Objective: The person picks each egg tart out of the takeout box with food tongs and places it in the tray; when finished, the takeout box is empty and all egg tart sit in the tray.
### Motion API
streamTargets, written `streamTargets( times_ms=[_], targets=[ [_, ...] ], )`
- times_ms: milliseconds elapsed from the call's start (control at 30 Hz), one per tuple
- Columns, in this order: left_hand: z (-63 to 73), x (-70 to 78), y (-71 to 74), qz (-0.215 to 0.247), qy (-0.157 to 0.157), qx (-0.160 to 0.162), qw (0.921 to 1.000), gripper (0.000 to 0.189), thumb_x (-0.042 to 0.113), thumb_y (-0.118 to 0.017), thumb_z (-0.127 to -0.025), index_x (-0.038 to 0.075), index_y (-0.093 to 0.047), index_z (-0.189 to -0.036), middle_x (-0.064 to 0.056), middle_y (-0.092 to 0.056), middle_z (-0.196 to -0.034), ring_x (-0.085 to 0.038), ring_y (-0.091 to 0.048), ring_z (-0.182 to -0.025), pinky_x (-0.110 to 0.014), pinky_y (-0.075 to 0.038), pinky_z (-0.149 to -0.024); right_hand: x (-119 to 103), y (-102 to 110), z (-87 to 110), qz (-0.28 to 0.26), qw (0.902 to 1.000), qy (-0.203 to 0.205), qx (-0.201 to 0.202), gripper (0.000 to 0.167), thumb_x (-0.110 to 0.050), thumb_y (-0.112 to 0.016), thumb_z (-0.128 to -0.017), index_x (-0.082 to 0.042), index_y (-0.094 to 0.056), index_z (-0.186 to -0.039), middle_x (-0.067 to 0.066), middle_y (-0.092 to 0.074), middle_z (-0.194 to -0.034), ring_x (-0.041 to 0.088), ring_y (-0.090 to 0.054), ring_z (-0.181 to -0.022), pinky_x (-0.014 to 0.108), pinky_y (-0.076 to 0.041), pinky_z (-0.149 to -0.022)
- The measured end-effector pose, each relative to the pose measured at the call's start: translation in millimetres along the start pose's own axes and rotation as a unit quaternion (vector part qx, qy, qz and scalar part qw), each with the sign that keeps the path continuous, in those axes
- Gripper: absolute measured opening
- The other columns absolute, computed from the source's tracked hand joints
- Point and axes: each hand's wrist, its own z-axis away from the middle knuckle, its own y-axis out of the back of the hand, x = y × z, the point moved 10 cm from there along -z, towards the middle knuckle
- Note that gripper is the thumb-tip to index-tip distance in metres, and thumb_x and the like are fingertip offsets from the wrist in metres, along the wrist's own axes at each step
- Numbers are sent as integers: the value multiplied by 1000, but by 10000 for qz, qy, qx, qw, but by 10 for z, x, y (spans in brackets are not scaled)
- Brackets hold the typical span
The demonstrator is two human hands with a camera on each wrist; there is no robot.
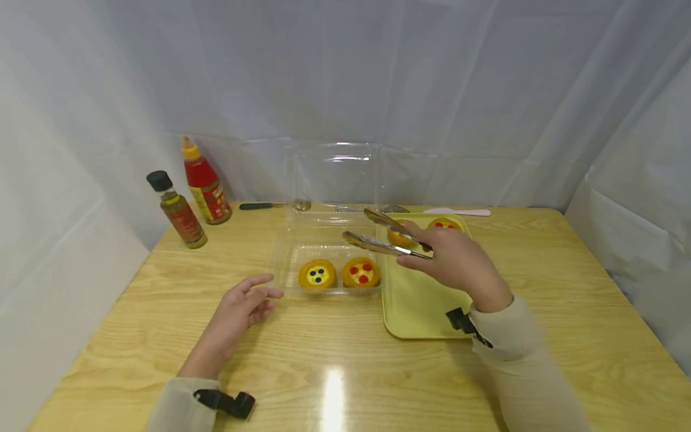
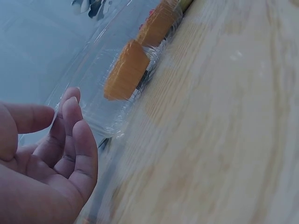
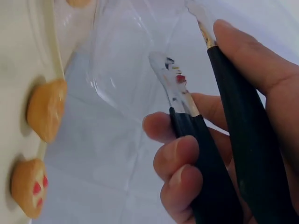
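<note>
1. clear container (image 1: 332, 249): left of your right hand (image 1: 459, 258).
2. yellow tray (image 1: 421, 300): beneath that hand.
3. tongs (image 1: 380, 245): in your right grip, arms spread, long axis pointing left.
4. left hand (image 1: 237, 311): empty, fingers loose.
5. tray tarts (image 1: 445, 224): far end, nearer your right.

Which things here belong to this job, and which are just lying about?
Likely in use: tongs (right hand), tarts, clear container, yellow tray.
Seemingly idle: red bottle, black-capped bottle, green-handled utensil, pink utensil, partly hidden metal utensil.
</note>
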Motion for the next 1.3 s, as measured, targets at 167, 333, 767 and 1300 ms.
streamTargets(
  times_ms=[167,333,767,1300],
  targets=[
    [-1,-5,2,-2,8,2,10000,43,18,-45,-107,1,-39,-146,-8,-67,-113,-16,-62,-93,-26,-54,-79,-174,-167,-68,-245,9987,446,-87,70,-56,-64,-91,-20,-46,-149,9,-58,-137,29,-61,-114,49,-50,-89],
    [-14,-4,-4,22,6,4,10000,42,18,-45,-107,2,-40,-146,-8,-67,-112,-16,-62,-93,-26,-54,-80,-304,-316,-124,2,9973,700,-209,67,-54,-65,-91,-19,-50,-146,6,-63,-130,19,-65,-88,39,-53,-72],
    [-17,15,-13,-8,15,6,10000,42,17,-45,-107,1,-40,-146,-8,-67,-112,-16,-63,-92,-26,-54,-79,-467,-590,-229,87,9933,854,-768,69,-55,-67,-88,-18,-52,-145,6,-69,-111,11,-58,-79,34,-49,-67],
    [-3,-5,11,-16,83,25,10000,43,16,-45,-107,2,-39,-147,-8,-67,-114,-16,-63,-93,-26,-54,-80,-575,-669,-318,147,9908,718,-1137,67,-55,-70,-86,-22,-54,-143,4,-65,-125,20,-64,-102,40,-53,-78]
  ],
)
